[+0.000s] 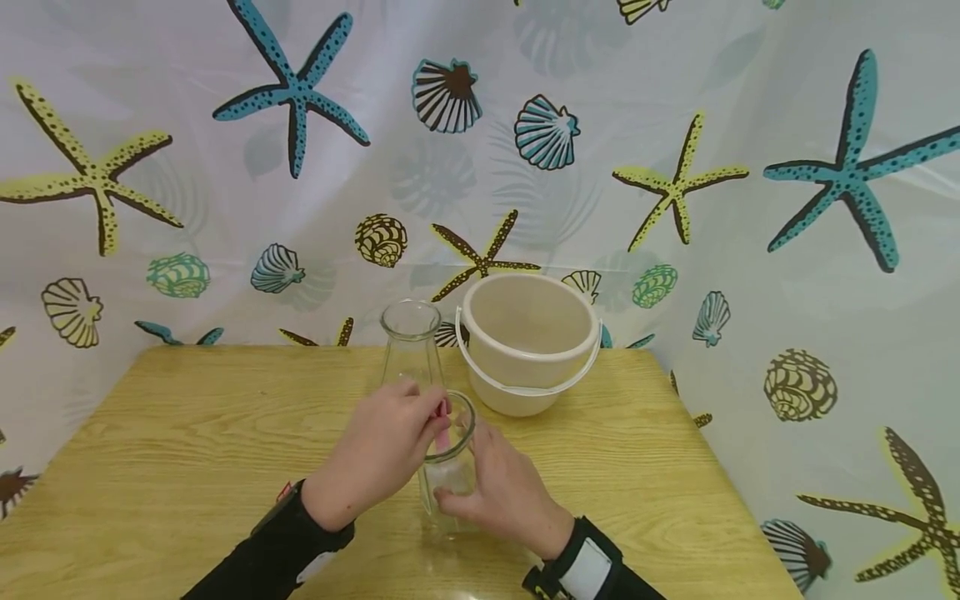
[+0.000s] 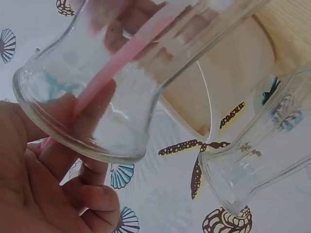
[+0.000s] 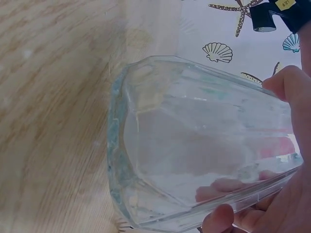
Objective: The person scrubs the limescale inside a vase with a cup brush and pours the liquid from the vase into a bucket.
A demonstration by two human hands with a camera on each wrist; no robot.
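My right hand [image 1: 517, 492] grips a clear glass carafe [image 1: 450, 479] by its side, fingers and thumb spread round the wall. The carafe's thick base [image 3: 115, 160] shows low over the wood in the right wrist view. At the flared mouth, my left hand [image 1: 386, 446] pinches a slim pink stick [image 2: 116, 63] that runs inside the glass. Toward its far end the stick turns paler; what that end is, I cannot tell. Just behind stands a second glass carafe [image 1: 411, 354], partly hidden by the left hand.
A cream bucket [image 1: 525, 375] with a white handle [image 1: 534, 390] stands at the back of the wooden table [image 1: 225, 433], right of the second carafe. A white curtain [image 1: 480, 192] printed with starfish and shells hangs behind and along the right side.
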